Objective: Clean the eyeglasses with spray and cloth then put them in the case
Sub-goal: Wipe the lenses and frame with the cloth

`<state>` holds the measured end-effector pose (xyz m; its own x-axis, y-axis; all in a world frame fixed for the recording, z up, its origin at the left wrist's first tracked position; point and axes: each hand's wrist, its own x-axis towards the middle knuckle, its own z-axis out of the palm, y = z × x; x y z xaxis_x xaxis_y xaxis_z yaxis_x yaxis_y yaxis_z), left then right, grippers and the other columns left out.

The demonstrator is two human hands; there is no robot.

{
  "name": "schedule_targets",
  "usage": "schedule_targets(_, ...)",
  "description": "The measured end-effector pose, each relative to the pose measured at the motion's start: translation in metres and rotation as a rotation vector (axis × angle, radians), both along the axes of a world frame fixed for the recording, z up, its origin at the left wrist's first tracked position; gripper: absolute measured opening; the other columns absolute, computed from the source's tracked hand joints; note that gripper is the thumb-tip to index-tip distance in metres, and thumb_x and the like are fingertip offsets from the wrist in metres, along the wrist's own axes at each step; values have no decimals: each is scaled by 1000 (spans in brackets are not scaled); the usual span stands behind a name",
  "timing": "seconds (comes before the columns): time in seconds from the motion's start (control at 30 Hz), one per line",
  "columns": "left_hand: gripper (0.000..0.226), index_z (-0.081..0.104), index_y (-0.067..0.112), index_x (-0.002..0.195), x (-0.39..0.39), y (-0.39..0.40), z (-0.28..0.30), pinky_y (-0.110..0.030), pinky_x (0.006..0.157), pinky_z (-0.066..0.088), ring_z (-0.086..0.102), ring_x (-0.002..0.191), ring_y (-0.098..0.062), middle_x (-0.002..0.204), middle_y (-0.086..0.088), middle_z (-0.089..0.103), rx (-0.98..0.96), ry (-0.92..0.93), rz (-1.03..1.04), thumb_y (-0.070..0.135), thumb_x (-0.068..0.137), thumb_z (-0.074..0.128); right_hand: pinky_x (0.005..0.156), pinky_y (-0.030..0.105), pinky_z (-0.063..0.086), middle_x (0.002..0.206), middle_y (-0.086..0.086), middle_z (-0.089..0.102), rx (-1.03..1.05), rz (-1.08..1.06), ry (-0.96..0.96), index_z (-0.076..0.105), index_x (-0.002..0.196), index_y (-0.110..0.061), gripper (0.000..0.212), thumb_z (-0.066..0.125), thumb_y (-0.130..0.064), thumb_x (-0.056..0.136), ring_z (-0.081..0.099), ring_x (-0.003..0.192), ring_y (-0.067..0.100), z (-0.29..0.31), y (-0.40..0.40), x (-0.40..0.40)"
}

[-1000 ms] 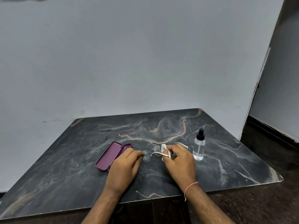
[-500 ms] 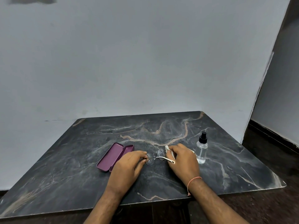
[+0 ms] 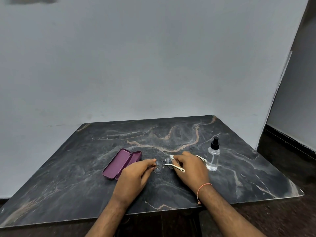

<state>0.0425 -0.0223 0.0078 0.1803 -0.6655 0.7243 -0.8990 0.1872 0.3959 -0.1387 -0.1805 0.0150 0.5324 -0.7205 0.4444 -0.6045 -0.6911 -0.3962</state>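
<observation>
Pinching the left edge of the thin-rimmed clear-lens eyeglasses, the left hand is steadying the frame just above the dark veined marble counter. The right hand is closing its grip on a small white cloth against the right lens, apparently so that the wiping pressure is meeting a braced frame. Both white temple arms are standing unfolded. Just left of the eyeglasses, the purple hard case is lying open, ready to receive them. Just right of them, the clear spray bottle with a black pump is standing upright, within reach. Judged stage: wiping; casing not yet done.
</observation>
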Motion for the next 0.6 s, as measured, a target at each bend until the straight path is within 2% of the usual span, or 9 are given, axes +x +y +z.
schedule_targets(0.1,23,81,20,119,0,-1,1,-10,94,55,74,106,7,120,18,80,-8,-3,0,28,98,74,66,32,43,79,-8,59,14,105,-20,77,112,-47,26,60,-56,94,62,79,10,3,2,0)
schedule_targets(0.17,23,81,20,119,1,-2,-1,-7,95,52,74,105,6,119,17,80,-11,-5,6,24,97,76,64,31,39,78,-8,61,21,149,-37,76,113,-51,31,57,-56,89,62,77,9,5,4,-2)
schedule_targets(0.23,24,81,20,119,2,-2,-2,-6,96,51,74,105,6,118,18,81,-17,-6,8,18,96,80,63,32,41,76,-6,60,17,158,-38,80,105,-45,37,52,-59,86,61,73,11,5,4,-3)
schedule_targets(0.33,21,81,19,117,0,-2,0,-6,95,51,74,103,5,116,17,81,-28,-28,-21,25,98,75,61,32,36,71,-4,54,-15,61,-17,76,86,-28,36,55,-55,97,55,68,11,0,0,-1)
schedule_targets(0.4,23,81,19,118,-1,-1,1,-7,94,52,74,103,5,115,17,81,-27,-39,-34,28,99,71,61,34,39,70,-5,51,-18,12,-27,74,85,-24,38,55,-53,100,53,67,11,-3,-3,1)
schedule_targets(0.47,23,80,20,119,-1,0,1,-7,94,52,74,103,5,114,17,81,-19,-52,-38,28,99,71,64,34,42,71,-6,53,-6,38,-44,78,93,-32,31,56,-53,100,55,70,10,-3,-3,2)
schedule_targets(0.57,23,79,20,120,0,0,0,-6,93,51,74,101,4,111,16,82,-12,-73,-37,24,98,75,62,14,35,74,-9,59,10,145,-90,78,111,-49,20,64,-51,98,59,74,8,3,1,-2)
schedule_targets(0.6,24,79,19,121,1,-1,-1,-5,94,51,73,102,4,111,16,82,-17,-70,-31,22,97,77,61,13,34,75,-9,60,6,168,-88,78,112,-51,20,66,-50,97,59,74,7,4,2,-3)
